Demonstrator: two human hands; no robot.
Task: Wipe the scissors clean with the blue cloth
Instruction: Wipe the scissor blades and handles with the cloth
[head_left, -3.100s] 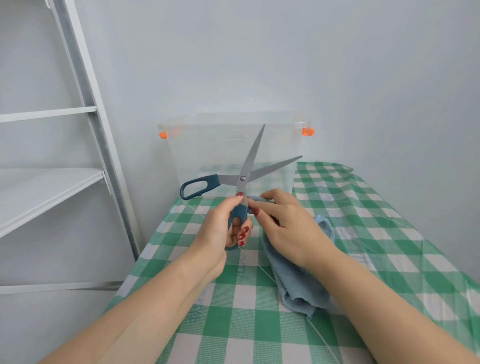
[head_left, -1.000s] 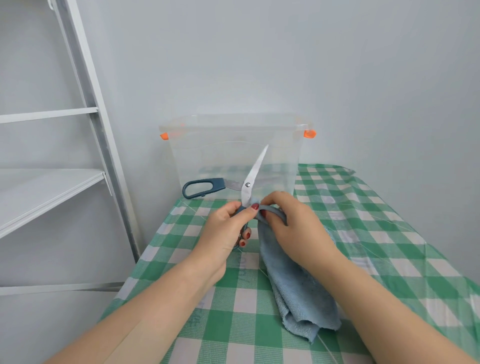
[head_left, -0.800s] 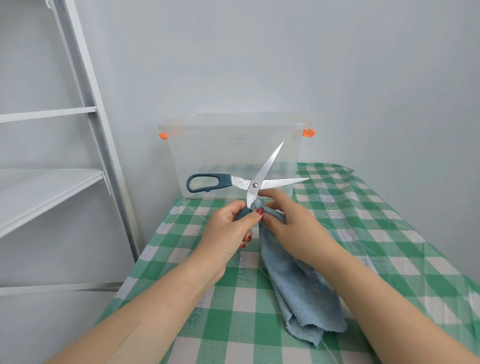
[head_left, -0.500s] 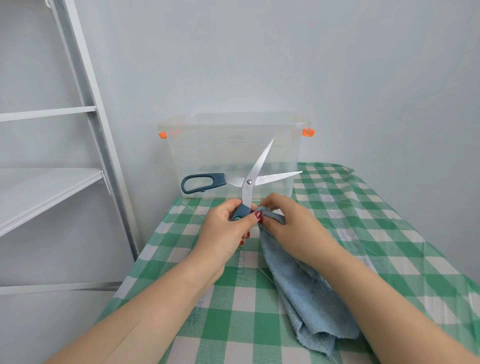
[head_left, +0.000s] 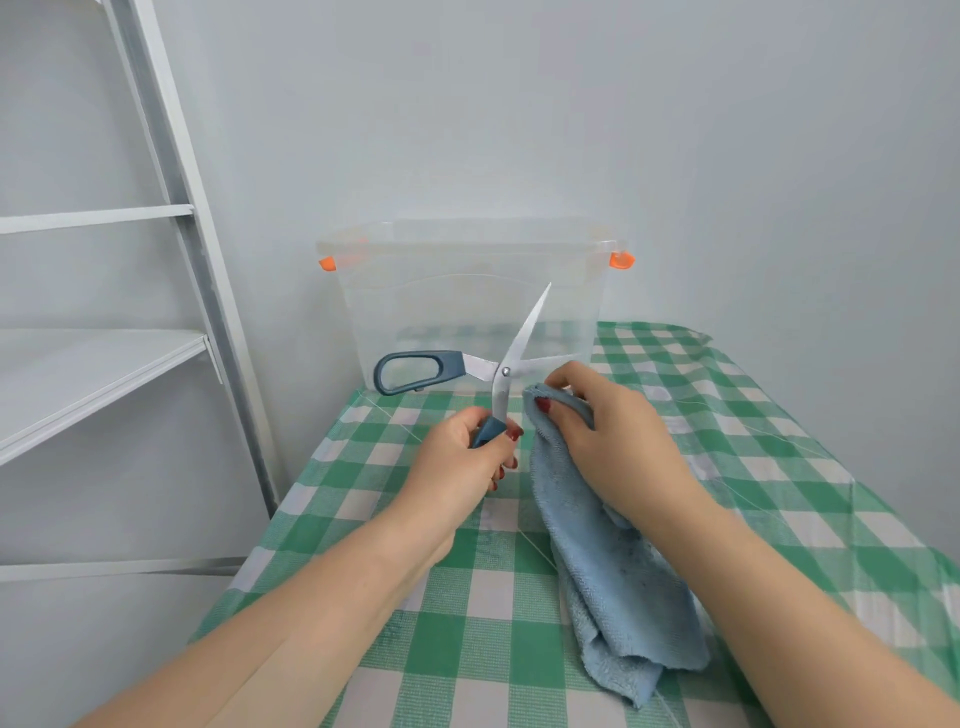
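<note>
— The scissors?
— Open, slim steel blades, above the checked worktop; fingers of the left hand clench one handle.
— The cloth?
— Fluffy, blue; fingers of the right hand pinch it against the right blade.

Left hand and right hand — red-polished nails, bare forearms

This looks like a small room in a home. A table wears a green and white checked cloth, like a kitchen table. A clear plastic box with orange clips stands on it by the plain pale wall. A tall white metal shelf stands just beside the table.
</note>
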